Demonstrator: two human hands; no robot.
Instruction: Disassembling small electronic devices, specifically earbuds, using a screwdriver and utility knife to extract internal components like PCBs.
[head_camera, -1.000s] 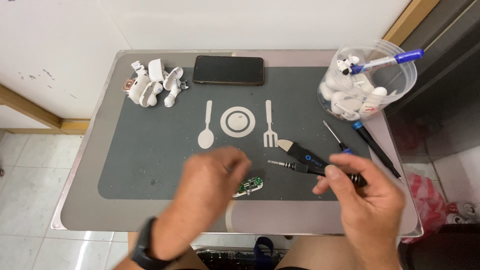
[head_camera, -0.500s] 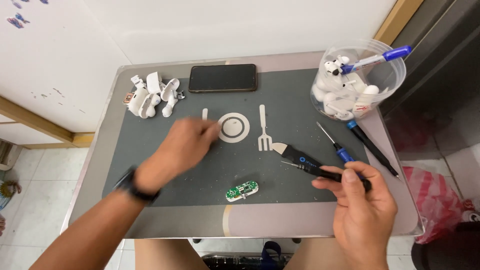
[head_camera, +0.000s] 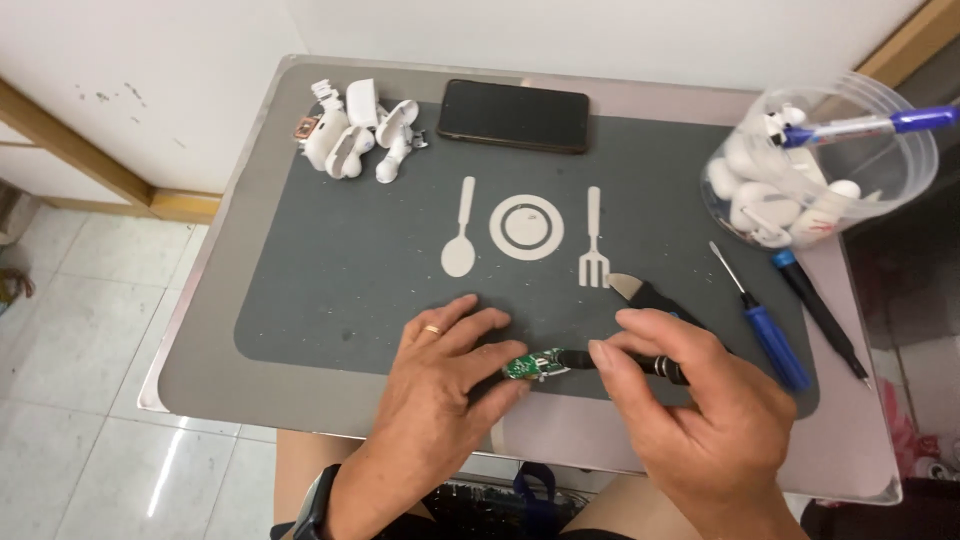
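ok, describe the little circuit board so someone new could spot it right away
Start at the dark grey mat with the pale spoon, plate and fork outline. Go to its near edge, where the left hand and right hand meet. The small green circuit board sits between their fingertips, with a black tool tip at it; it is the only green thing on the mat.

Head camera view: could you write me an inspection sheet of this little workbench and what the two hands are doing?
Surface: grey placemat on a small metal table.
Job's things: green circuit board; black tool.
Clutter: white earbud-case parts, black phone, clear tub with a pen, blue screwdriver, thin black screwdriver.
Fingers: left hand steadies the board; right hand holds the tool against it.
Cables: nothing seen.
Surroundings: white wall, tiled floor.
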